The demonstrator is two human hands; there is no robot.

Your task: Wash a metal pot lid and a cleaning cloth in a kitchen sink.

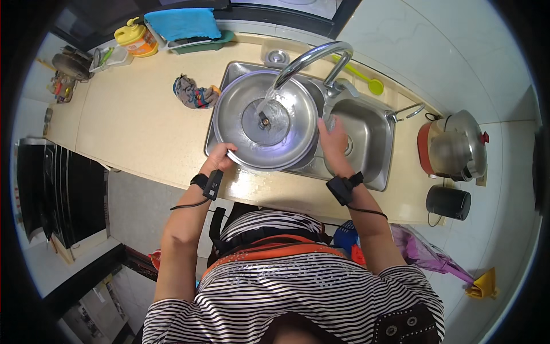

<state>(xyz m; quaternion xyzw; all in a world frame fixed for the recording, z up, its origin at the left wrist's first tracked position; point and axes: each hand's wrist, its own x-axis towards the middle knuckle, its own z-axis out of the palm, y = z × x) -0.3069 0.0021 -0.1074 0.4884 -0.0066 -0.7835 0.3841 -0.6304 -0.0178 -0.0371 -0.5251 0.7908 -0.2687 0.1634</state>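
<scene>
A large round metal lid (296,103) lies inner side up over the left basin of a steel double sink (389,172). At its middle is a see-through disc (253,129) with a dark fitting and a screw. Water runs onto it from the curved chrome tap (309,56). My left hand (220,157) grips the near left rim. Beside the right rim is my right hand (334,139), its thumb close to the edge. A small shiny grey thing (331,123) shows between its thumb and fingers, too blurred to name.
A crumpled patterned cloth (195,92) lies left of the sink. Behind stand a yellow pump bottle (136,38) and a green rack (202,46) under a blue cloth (182,23). A lime-green spoon (374,84), a small second tap (404,112) and a metal-lidded cooker (451,146) are rightward.
</scene>
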